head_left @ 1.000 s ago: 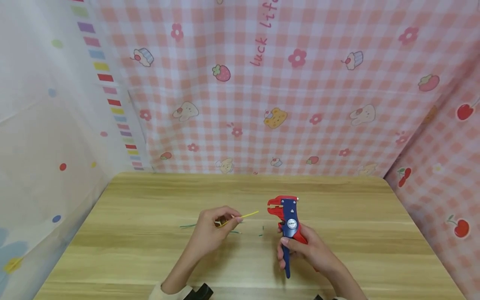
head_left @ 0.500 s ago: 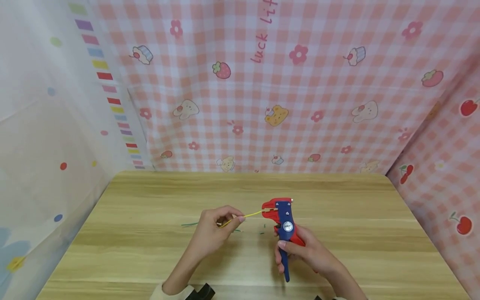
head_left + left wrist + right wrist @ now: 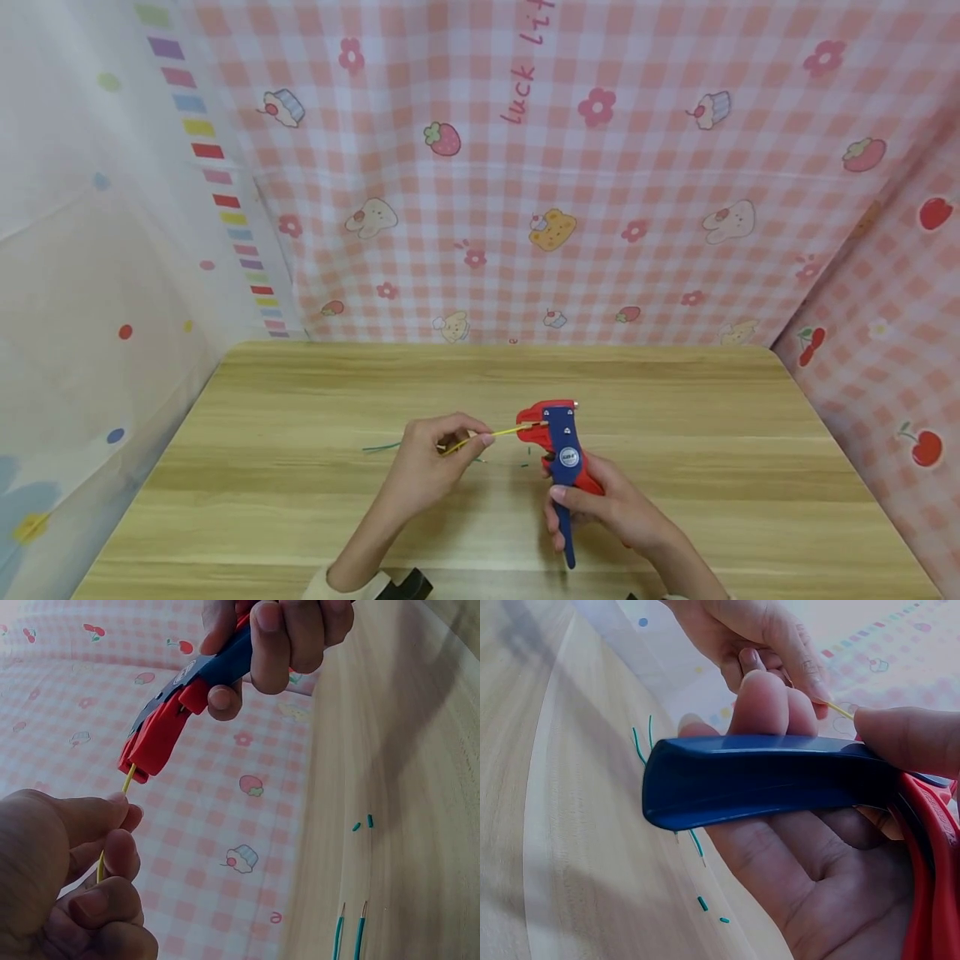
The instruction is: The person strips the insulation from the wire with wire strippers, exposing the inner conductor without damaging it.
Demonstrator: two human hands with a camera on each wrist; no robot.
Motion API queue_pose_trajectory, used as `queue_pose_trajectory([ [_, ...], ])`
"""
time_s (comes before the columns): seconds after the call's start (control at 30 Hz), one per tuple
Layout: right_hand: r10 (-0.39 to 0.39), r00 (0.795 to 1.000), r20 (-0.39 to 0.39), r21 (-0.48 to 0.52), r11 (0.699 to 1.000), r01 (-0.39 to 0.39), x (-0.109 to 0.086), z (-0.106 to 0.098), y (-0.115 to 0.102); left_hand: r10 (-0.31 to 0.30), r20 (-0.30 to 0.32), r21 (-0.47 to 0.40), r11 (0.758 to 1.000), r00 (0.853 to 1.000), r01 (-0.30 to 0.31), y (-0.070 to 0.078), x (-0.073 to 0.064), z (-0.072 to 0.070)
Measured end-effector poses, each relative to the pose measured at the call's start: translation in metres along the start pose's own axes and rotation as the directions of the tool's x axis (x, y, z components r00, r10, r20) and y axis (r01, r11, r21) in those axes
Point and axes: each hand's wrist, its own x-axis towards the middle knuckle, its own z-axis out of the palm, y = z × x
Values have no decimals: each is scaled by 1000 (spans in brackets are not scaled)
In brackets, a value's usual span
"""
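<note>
Between thumb and fingers my left hand (image 3: 438,458) pinches a thin yellow wire (image 3: 506,432). The wire's far end lies inside the red jaws of a red and blue wire stripper (image 3: 567,446). My right hand (image 3: 607,504) holds the stripper by its handles, head pointing up and left. In the left wrist view the yellow wire (image 3: 129,777) enters the mouth of the red stripper head (image 3: 155,739). From the right wrist view, the blue handle (image 3: 765,784) lies across my curled fingers, with the thumb on top.
Green wires (image 3: 381,447) with bare copper ends lie on the wooden table (image 3: 262,500), partly behind my left hand. Two short green insulation bits (image 3: 370,820) lie near them. A pink checked cloth (image 3: 480,183) hangs behind the table; other cloths hang at both sides.
My right hand has brought the stripper left and slightly down, so its jaws now surround the yellow wire's end. The left hand has shifted only slightly right.
</note>
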Motion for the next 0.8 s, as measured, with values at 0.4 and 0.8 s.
queue_pose_trajectory([
  [0.4, 22, 1000, -10, -14, 1000, -22, 2, 1, 2, 40, -9, 41, 998, 999, -40, 1, 1, -2],
  [0.8, 20, 1000, 7, 4, 1000, -20, 2, 2, 3, 45, 1, 48, 998, 999, -45, 2, 0, -3],
])
